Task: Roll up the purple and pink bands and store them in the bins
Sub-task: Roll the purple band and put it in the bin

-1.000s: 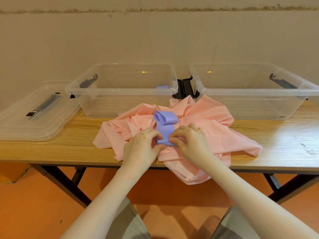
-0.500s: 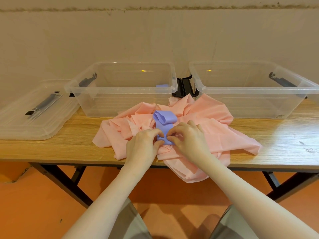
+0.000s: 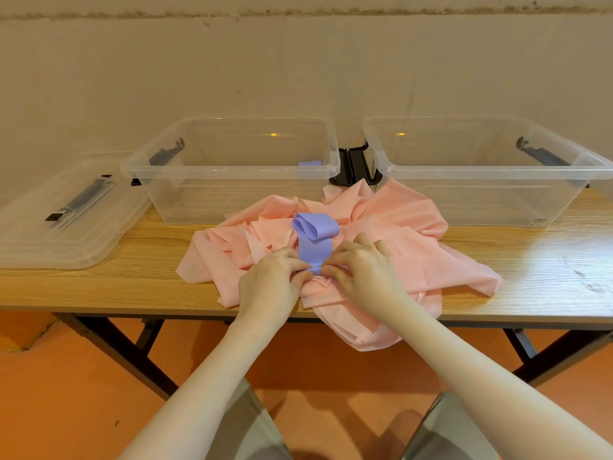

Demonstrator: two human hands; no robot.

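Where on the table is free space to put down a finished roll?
Bare wood lies right of the pink bands, before the right bin, and between the lid and the pile. The middle is crowded: both hands pinch the purple band there.

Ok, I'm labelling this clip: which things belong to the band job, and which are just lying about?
Job:
purple band, pinched by left hand and right hand
pink bands
left bin
right bin

Lying about:
lid
black clip between the bins
table
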